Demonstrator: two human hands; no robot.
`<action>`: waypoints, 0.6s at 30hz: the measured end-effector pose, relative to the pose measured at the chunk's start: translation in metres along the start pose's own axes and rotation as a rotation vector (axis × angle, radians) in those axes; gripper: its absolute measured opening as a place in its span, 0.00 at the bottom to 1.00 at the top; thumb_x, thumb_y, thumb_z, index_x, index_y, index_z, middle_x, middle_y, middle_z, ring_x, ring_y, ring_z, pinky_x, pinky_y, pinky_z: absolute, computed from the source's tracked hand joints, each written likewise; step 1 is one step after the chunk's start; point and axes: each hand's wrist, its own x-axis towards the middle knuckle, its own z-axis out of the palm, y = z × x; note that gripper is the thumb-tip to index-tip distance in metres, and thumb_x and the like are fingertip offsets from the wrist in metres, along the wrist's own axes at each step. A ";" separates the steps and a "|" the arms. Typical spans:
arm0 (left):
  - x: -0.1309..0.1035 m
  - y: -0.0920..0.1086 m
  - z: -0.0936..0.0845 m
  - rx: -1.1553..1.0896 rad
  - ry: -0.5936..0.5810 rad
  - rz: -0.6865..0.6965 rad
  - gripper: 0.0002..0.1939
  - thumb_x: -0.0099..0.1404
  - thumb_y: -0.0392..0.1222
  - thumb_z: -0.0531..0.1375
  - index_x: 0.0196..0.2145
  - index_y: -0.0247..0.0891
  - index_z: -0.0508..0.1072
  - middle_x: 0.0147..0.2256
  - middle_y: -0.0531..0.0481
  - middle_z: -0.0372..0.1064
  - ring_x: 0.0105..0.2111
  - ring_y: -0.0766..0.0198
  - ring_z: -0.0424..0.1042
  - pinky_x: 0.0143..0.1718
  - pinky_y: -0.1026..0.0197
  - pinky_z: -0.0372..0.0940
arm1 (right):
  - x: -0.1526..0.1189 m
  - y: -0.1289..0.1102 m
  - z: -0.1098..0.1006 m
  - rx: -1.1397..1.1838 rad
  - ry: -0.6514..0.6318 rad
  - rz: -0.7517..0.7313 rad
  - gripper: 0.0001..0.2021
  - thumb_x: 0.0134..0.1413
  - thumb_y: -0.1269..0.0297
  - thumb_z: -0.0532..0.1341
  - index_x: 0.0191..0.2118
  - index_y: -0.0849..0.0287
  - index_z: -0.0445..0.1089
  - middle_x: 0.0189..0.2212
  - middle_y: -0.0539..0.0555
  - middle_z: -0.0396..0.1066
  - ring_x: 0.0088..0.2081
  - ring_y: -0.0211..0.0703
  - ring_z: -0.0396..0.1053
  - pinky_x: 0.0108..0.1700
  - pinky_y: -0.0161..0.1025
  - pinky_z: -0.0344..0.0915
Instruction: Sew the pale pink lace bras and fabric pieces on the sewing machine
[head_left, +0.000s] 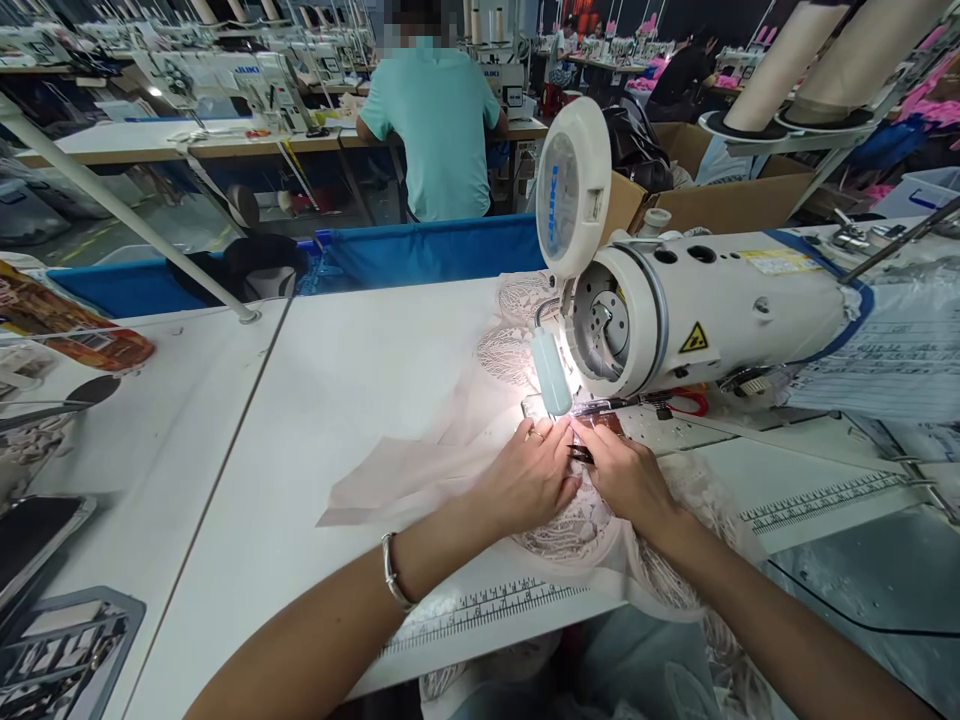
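Pale pink lace fabric [570,530] lies across the white table under the white sewing machine [697,310] and hangs over the front edge. My left hand [534,475] and my right hand [622,470] meet at the needle area, fingertips close together and pinched on the fabric. A small lamp [551,372] shines just above my fingertips. The round cover [574,188] of the machine head stands open. My fingers hide the exact spot of cloth between them.
On the left are a phone [41,535], a gray tray [82,640] and an orange-brown package [75,325]. Red scissors [688,402] lie beside the machine. Thread cones [787,65] stand at upper right. A person in a teal shirt [431,130] sits beyond the blue cloth bin [427,255].
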 end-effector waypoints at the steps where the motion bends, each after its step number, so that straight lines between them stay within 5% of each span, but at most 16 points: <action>1: -0.001 0.000 0.000 0.026 0.004 -0.004 0.28 0.75 0.49 0.50 0.61 0.22 0.64 0.60 0.32 0.66 0.55 0.47 0.67 0.56 0.46 0.57 | 0.000 -0.001 0.000 -0.007 -0.022 0.010 0.23 0.58 0.79 0.50 0.54 0.64 0.74 0.29 0.54 0.74 0.27 0.40 0.70 0.30 0.35 0.64; 18: -0.004 0.002 0.000 0.135 0.002 -0.040 0.30 0.77 0.51 0.44 0.62 0.24 0.64 0.60 0.34 0.67 0.58 0.47 0.65 0.59 0.44 0.55 | 0.005 -0.004 -0.001 0.040 -0.070 0.067 0.23 0.58 0.79 0.50 0.53 0.63 0.74 0.33 0.57 0.77 0.29 0.42 0.72 0.31 0.36 0.64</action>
